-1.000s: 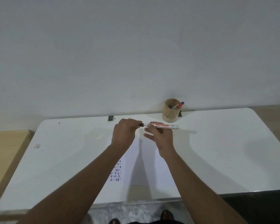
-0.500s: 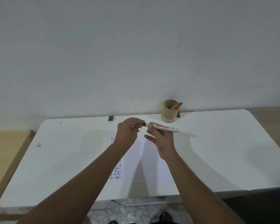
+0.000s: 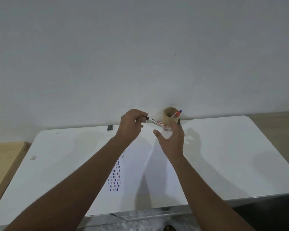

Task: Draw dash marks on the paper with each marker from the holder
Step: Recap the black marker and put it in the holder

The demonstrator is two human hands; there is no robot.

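Left hand (image 3: 132, 125) is pinching the dark-capped end of a white cylindrical plastic marker with red lettering (image 3: 158, 123), held in the air above the white table (image 3: 223, 155). Right hand (image 3: 172, 140), at 3 o'clock of it, is hanging spread; whether it is touching the barrel cannot be told. Marker is likely handling light, stiff, smooth: best taken mid-barrel. Round wooden holder (image 3: 169, 116) with a blue-capped marker (image 3: 177, 113) is standing at 1 o'clock; white paper sheet with dash marks (image 3: 132, 172) is lying at 6 o'clock.

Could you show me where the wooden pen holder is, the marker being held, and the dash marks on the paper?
wooden pen holder (image 3: 167, 117): head view, on its outer front wall.
marker (image 3: 158, 123): head view, on the white barrel's red lettering.
dash marks (image 3: 115, 179): head view, middle of the columns.
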